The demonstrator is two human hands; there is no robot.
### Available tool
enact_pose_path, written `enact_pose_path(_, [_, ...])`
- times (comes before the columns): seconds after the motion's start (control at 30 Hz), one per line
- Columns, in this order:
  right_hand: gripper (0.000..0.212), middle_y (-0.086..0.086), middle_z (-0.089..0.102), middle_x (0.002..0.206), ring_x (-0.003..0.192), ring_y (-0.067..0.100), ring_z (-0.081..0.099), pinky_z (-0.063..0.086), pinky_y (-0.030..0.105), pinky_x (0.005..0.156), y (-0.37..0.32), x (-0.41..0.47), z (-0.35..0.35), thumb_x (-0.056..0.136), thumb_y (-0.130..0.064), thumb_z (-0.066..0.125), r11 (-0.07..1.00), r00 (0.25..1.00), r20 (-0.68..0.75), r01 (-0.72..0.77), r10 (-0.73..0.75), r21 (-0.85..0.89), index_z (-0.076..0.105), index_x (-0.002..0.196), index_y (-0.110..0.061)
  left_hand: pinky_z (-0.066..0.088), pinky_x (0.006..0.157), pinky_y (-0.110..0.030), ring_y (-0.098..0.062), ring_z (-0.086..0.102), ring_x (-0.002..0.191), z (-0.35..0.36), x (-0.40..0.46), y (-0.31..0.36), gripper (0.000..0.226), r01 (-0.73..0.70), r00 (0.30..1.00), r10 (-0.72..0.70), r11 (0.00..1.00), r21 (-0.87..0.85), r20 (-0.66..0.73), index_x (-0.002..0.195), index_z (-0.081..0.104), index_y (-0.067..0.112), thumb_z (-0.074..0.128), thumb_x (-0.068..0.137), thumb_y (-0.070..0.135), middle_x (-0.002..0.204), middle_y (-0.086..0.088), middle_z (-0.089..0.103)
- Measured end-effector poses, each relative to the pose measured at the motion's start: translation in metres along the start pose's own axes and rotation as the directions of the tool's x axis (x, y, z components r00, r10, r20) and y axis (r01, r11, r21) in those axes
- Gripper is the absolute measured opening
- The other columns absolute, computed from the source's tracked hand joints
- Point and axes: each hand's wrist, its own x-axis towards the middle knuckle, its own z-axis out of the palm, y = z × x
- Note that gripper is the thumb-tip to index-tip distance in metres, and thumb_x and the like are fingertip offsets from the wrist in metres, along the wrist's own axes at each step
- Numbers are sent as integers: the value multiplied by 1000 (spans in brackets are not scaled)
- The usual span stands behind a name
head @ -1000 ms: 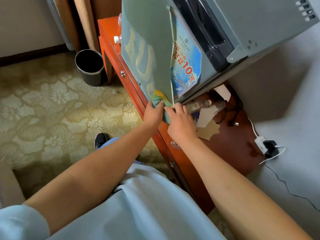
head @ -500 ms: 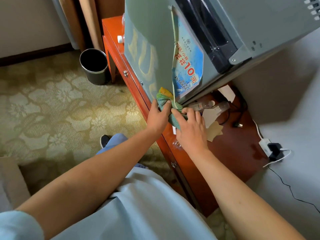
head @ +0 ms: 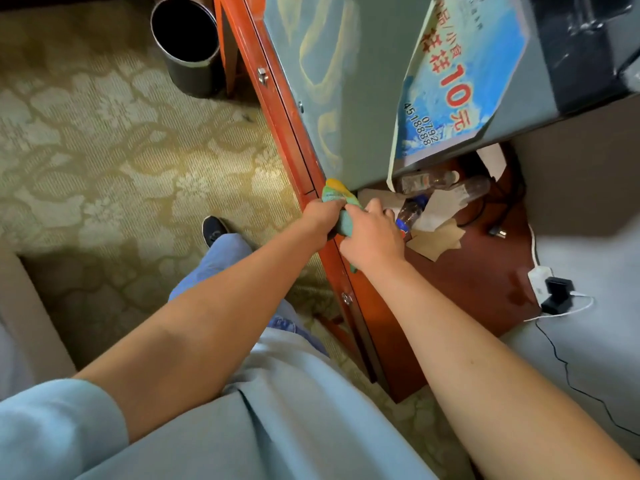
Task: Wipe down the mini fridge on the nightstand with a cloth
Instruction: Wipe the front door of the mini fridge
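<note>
Both hands have come down since half a second ago. Then the cloth (head: pixel 341 207) sat up on the fridge's front corner. Now it is at the bottom corner of the mini fridge (head: pixel 349 98), right where the fridge meets the desk (head: pixel 460 271). The view has also dropped closer to the fridge.

The left hand (head: pixel 320 216) and the right hand (head: pixel 372 233) are side by side, with fingers curled tight round the green and yellow cloth. The cloth is bunched up between them and touches the fridge's low edge.

The fridge stands on the red wood desk. Its front lines up close with the desk's front edge, so the left hand hangs partly over that edge. A blue sign (head: pixel 460 81) is stuck on the fridge's side. Just past the right hand, bottles (head: pixel 429 181) and paper scraps (head: pixel 438 237) crowd the desk. The carpet (head: pixel 104 150) to the left is open, with a black bin (head: pixel 188 43) farther off.
</note>
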Motion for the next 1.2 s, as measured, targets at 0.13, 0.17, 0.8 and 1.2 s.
enact_pose_path(0.13, [62,6,45,123,117,28,43,49,39,92,6,-6,-13,83,-21,65,996,973,-212,84,-88,-27,48,143,-25,60,74,-36,-22,69,89,1,-1,6,17,-197,979,194,979,-56,-65,105,58,13,63,97,26,102,-9,68])
enact_pose_path(0.17, [62,6,46,121,115,27,44,50,40,92,6,-8,-13,82,-20,66,993,954,-275,112,-120,-44,49,142,-24,59,73,-36,-21,68,87,0,-1,7,14,-267,960,261,962,-49,-103,101,58,15,62,97,28,98,-7,67])
enact_pose_path(0.8, [51,15,51,123,114,35,53,48,42,86,-24,20,6,88,-31,63,985,989,105,-121,108,122,45,134,-18,61,84,-48,-32,71,95,-15,29,10,20,-116,990,129,975,192,-58,99,62,12,67,85,26,98,-11,71])
enact_pose_path(1.2, [65,21,53,123,105,36,61,44,35,73,-45,41,-4,87,-37,65,998,993,106,-60,57,23,32,136,-11,51,71,-34,-20,63,78,-26,32,29,12,-295,925,358,889,350,-129,90,62,17,64,87,29,81,1,65])
